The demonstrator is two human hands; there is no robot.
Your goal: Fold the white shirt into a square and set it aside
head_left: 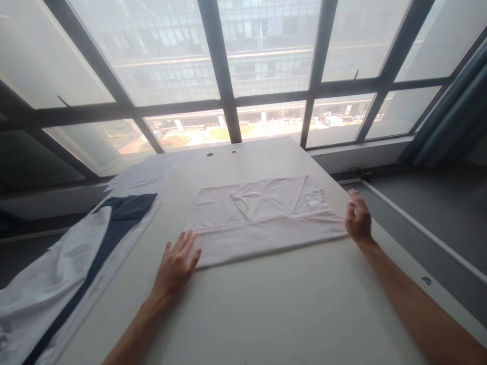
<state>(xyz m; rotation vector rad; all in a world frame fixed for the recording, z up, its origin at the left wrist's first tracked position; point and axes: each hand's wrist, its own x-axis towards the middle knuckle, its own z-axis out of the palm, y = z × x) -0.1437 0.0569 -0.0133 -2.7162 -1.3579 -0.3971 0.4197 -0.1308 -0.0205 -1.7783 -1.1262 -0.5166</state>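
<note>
A folded white garment (262,218) lies flat on the white table (274,309), its near edge doubled over in a long straight band. Small creases and a slanted fold line mark its far half. At the garment's left end, my left hand (177,263) rests palm down, fingers outstretched on and beside the cloth edge. My right hand (358,217) is at the opposite end, turned on its side with fingers loosely bent, just by the near right corner. Nothing shows in its grasp. Whether it touches the cloth is hard to tell.
To the left, white and dark navy clothes (122,213) are heaped along the table side. Flat pale sheets (146,170) lie at the far left. Large windows (266,45) stand beyond the table, and a blue curtain (449,106) hangs at right.
</note>
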